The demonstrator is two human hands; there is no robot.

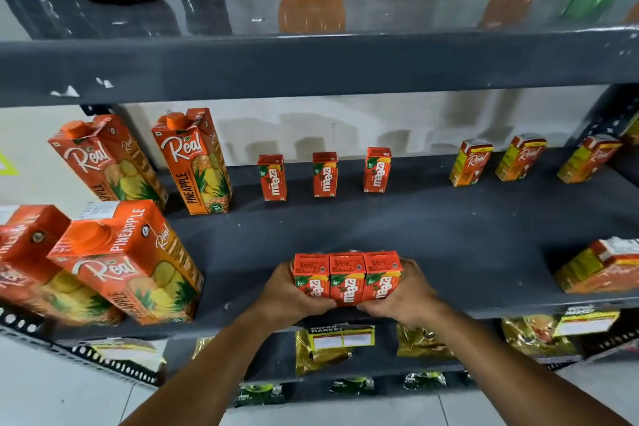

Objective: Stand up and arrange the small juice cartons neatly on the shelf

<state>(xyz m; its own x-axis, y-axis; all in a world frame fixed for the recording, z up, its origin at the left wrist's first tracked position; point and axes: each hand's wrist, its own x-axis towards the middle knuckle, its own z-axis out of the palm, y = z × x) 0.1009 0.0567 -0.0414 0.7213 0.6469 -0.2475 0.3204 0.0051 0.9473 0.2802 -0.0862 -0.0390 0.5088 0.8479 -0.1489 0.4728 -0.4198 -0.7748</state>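
Both our hands clamp three small Maaza cartons (346,278) at the shelf (449,239) front edge.

We judge the cartons light, stiff-sided, slightly slick; best squeezed from the outer sides as one block. Left hand (288,294) cups the left carton, fingers curled round it; right hand (408,297) presses the right carton, thumbs tucked under the fronts. Three more Maaza cartons (325,174) stand spaced apart at the back; tall pineapple cartons (128,263) sit left, small Real cartons (470,162) right.
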